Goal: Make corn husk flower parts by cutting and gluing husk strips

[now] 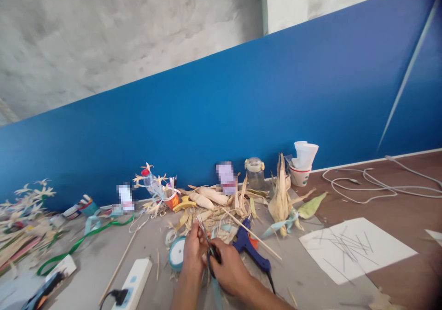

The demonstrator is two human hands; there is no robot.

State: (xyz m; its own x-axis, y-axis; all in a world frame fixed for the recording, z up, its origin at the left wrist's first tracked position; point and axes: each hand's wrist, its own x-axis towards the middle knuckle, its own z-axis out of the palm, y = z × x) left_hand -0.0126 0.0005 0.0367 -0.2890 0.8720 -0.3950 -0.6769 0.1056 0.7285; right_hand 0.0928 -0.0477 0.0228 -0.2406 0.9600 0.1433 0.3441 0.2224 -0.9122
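Carefully, at the near edge of the table (pixel 297 273), between the ribbon roll (pixel 177 253) and glue gun (pixel 250 248), we are gripping the scissors (pixel 206 238) in our closed right hand (pixel 229 268) while our left hand (pixel 193 250) is pinching a thin piece (pixel 198 225), too small to identify, ideally keeping it taut and our fingertips clear.

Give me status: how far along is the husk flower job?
Done: husk flowers at far left and by the orange cup. In hand: right hand holds scissors, left hand is at the blades, its hold unclear. Left, probably: whole husks and the wires on the paper look unused.
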